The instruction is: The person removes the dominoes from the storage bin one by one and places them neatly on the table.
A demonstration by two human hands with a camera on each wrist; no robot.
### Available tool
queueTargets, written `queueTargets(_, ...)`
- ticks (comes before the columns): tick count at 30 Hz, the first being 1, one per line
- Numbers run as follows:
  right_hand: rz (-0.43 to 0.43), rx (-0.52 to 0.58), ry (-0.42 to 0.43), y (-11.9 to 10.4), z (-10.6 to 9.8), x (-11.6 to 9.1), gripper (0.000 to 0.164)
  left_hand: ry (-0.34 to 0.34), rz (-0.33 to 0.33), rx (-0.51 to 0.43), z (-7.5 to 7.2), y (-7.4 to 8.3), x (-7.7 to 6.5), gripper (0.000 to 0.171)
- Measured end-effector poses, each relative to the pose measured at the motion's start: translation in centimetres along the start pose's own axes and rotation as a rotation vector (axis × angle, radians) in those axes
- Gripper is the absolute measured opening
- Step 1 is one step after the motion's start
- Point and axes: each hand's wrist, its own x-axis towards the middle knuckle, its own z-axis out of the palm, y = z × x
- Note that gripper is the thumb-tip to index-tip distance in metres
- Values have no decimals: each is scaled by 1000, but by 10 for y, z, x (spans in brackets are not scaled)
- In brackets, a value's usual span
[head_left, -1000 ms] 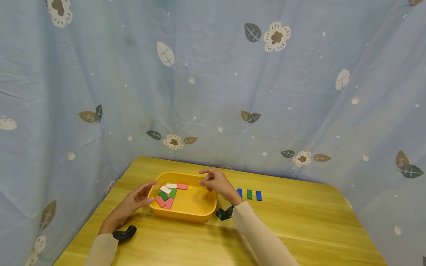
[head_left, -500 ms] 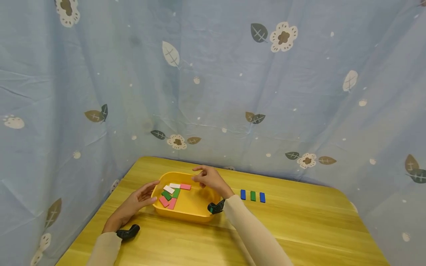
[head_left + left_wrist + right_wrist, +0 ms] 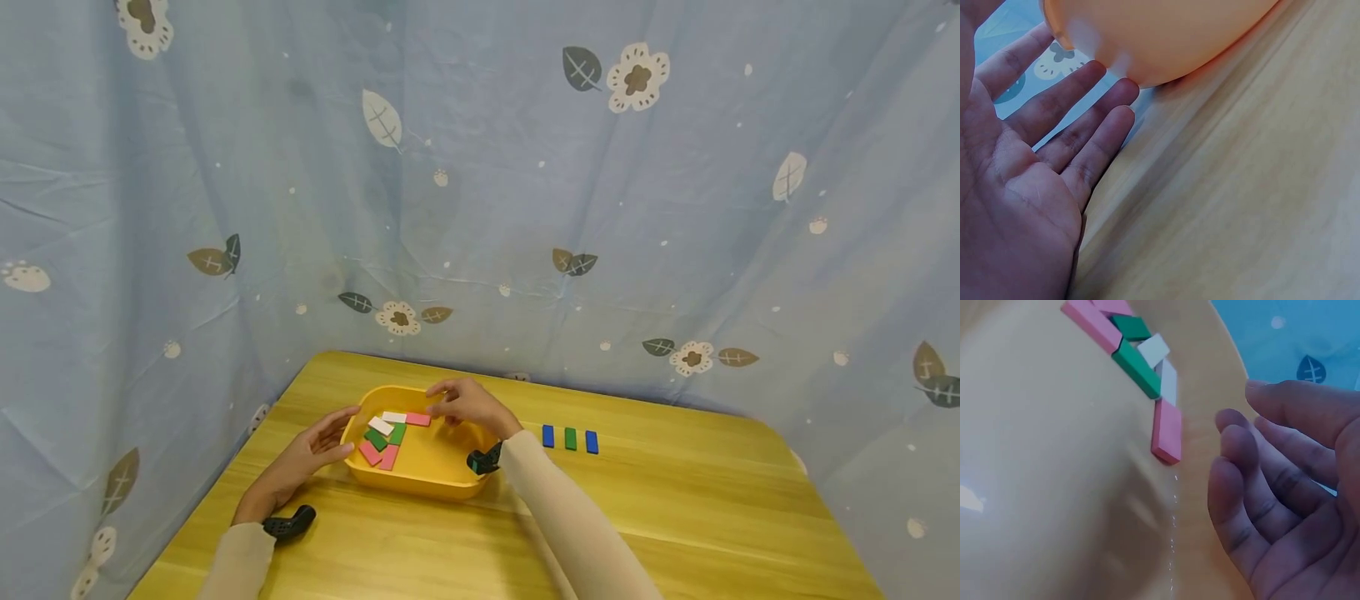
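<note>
A yellow plastic tub stands on the table at the left. Flat pink, green and white blocks lie together in its left part; the pink block at the right end of the group sits by the far wall. My left hand is at the tub's left end, fingers extended and fingertips right at its outer wall. Over the tub's far right side is my right hand, fingers loosely bent with nothing between them. In the right wrist view its fingers are beside that pink block.
To the right of the tub, a blue block, a green block and another blue block lie in a row on the wooden table. A blue patterned curtain hangs behind the table's far edge.
My right hand has moved left over the tub and slightly down, closer to the pink block by the far wall. My left hand stays at the tub's left end. The head view shifted slightly.
</note>
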Motion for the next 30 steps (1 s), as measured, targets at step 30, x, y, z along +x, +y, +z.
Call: queueTargets(30, 80, -202, -91, 12, 20, 9, 17, -14, 4, -14, -3, -1, -1, 64)
